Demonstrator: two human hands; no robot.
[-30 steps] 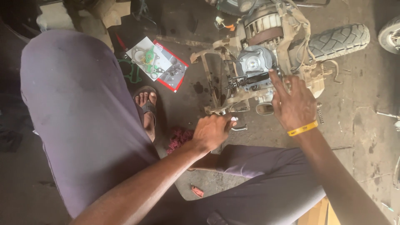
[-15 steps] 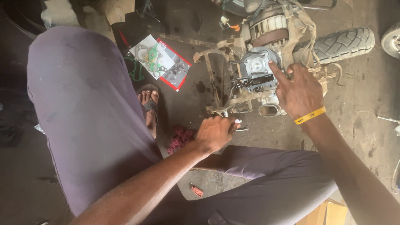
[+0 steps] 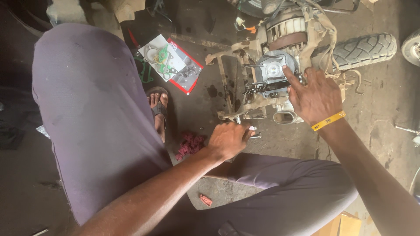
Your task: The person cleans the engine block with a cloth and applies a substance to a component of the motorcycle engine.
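Engine (image 3: 275,74) of a small stripped-down motorbike is being worked on, lying on its side on the stained concrete floor (image 3: 385,100). Right hand (image 3: 313,94) is being rested on the engine, fingers spread and closed around nothing, forefinger being pressed against the round grey cover (image 3: 271,65); a yellow wristband (image 3: 328,121) is being worn on that wrist. A coil spring (image 3: 258,89) is being shown just left of that hand, lying across the engine. Left hand (image 3: 228,140) is being curled shut around a small metal tool (image 3: 253,133), held low at the bottom edge of the rusty frame (image 3: 227,83); what kind of tool cannot be told. A knobby tyre (image 3: 363,48) is being seen behind the engine, to the right. A gasket packet (image 3: 168,63) with green and grey parts is lying on the floor, well apart from both hands. A sandalled foot (image 3: 157,105) is being seen beside the purple-clad knee (image 3: 87,109), with a red rag (image 3: 190,144) near the left hand.
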